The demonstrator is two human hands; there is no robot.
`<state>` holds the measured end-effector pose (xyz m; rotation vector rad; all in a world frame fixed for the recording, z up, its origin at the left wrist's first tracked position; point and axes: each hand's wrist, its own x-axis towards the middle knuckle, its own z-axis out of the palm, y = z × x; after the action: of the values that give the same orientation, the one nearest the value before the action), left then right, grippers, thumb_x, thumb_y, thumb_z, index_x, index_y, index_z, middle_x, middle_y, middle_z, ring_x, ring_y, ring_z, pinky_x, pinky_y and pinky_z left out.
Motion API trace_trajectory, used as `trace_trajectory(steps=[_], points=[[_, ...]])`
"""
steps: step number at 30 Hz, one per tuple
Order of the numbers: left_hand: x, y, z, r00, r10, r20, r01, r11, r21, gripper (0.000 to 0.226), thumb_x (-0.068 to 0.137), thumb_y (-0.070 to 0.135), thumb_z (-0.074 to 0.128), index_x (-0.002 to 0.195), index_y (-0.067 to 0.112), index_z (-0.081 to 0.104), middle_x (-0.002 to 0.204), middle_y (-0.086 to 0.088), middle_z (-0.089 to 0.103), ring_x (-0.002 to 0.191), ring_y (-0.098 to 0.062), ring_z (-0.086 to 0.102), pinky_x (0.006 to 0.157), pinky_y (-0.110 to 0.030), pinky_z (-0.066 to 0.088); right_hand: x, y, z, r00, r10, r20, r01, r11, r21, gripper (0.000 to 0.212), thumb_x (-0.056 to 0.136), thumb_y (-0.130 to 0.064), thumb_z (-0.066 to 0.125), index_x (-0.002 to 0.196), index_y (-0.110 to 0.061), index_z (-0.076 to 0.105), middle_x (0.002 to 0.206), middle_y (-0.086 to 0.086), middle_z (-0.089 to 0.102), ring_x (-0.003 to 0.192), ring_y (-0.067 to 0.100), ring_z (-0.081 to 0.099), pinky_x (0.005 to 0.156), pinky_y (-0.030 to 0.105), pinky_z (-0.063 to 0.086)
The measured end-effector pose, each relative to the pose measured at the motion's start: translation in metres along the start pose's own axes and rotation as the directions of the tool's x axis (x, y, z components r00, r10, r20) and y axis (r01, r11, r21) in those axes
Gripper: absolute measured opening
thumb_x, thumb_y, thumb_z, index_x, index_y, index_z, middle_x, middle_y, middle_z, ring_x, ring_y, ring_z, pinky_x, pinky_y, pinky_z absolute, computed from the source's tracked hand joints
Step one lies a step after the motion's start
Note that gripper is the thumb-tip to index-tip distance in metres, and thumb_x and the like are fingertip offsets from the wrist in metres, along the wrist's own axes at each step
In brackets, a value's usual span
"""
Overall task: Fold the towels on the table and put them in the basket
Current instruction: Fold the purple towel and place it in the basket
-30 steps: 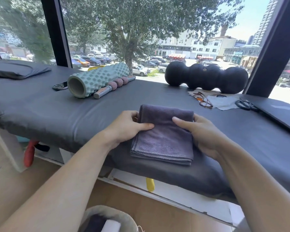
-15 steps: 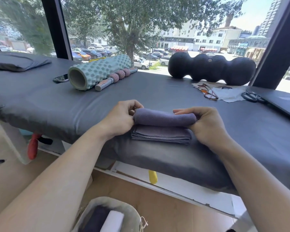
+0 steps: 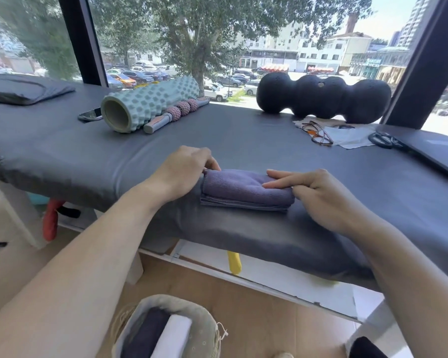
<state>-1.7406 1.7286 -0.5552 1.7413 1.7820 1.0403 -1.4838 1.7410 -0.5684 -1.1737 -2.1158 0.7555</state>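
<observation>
Right hand [image 3: 318, 195] is pressing flat fingers on the folded purple towel [image 3: 246, 189]; left hand [image 3: 184, 169] is pinching its 9 o'clock end. Basket [image 3: 204, 329] is sitting at 6 o'clock, so a lopsided lift could be unfolding it, I'd guess.

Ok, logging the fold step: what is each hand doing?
Left hand: pinches the purple towel at its left end.
Right hand: open, fingers pressing the towel.

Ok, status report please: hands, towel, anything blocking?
Left hand grips towel end. Right hand fingers flat on top. Towel folded, on table. Basket path unobstructed.
</observation>
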Motion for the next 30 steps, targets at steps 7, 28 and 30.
trace_trajectory(steps=[7, 28, 30], points=[[-0.017, 0.018, 0.028, 0.949, 0.315, -0.006, -0.299, 0.904, 0.307, 0.037, 0.101, 0.039, 0.052, 0.136, 0.028, 0.059, 0.148, 0.011, 0.052, 0.142, -0.009, 0.039, 0.120, -0.033, 0.024, -0.001, -0.013, 0.012, 0.978, -0.050, -0.205, 0.015, 0.986, -0.167, 0.019, 0.095, -0.049, 0.059, 0.105, -0.047, 0.075, 0.132, -0.021, 0.064, 0.140, -0.004, 0.038, 0.115, 0.024, 0.029], [-0.025, -0.004, 0.054, 0.955, 0.273, 0.113, -0.290, 0.794, 0.534, 0.057, 0.105, 0.045, 0.029, 0.158, 0.022, 0.027, 0.158, 0.005, 0.036, 0.145, -0.015, 0.026, 0.120, -0.037, 0.022, -0.004, -0.002, 0.026, 0.994, 0.095, 0.052, -0.066, 0.913, -0.403, 0.069, 0.102, -0.057, 0.031, 0.161, -0.030, 0.008, 0.168, -0.012, 0.006, 0.154, 0.007, 0.007, 0.124, 0.027, 0.006], [-0.028, 0.000, 0.046, 0.958, 0.269, 0.102, -0.283, 0.815, 0.506, 0.057, 0.104, 0.049, 0.034, 0.155, 0.024, 0.034, 0.152, 0.006, 0.043, 0.141, -0.016, 0.033, 0.116, -0.036, 0.026, -0.007, -0.005, 0.021, 0.991, 0.133, -0.020, -0.133, 0.940, -0.315, 0.077, 0.097, -0.063, 0.042, 0.161, -0.034, 0.011, 0.167, -0.011, 0.016, 0.153, 0.009, 0.015, 0.122, 0.029, 0.013]])
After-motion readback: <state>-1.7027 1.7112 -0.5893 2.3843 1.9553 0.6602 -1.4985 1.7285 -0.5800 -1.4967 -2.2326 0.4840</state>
